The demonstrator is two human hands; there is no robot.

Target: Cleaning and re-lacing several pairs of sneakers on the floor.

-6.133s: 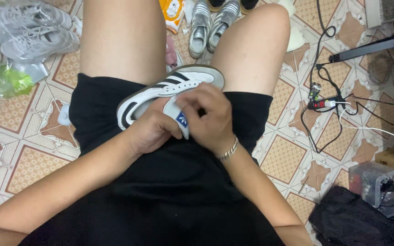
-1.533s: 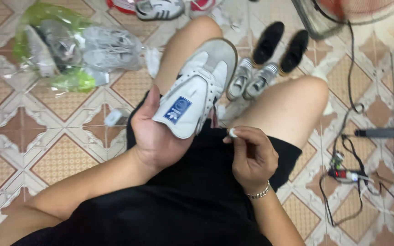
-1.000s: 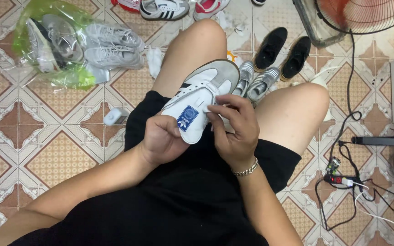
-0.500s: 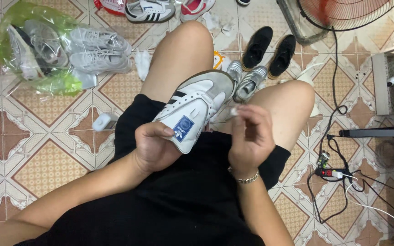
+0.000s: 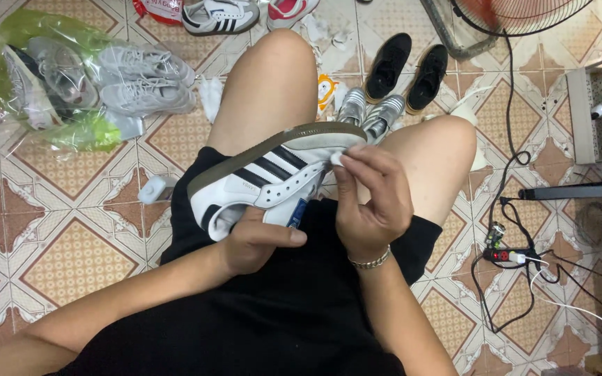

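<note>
Since half a second earlier we had rolled the white sneaker (image 5: 273,182) onto its side, stripes up, long axis running left to right across our lap. Our left hand (image 5: 256,244) clamped its heel end from below; our right hand (image 5: 371,202) pinched a small white wipe (image 5: 338,159) against its toe rim, silver shoes (image 5: 371,115) just beyond.

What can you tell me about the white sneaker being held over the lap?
The white sneaker looks like leather, with three black side stripes, a dark brownish sole and a blue tongue label. It lies on its side over the lap. The left hand cups it from below; the right hand presses a small white piece against its toe edge.
</note>
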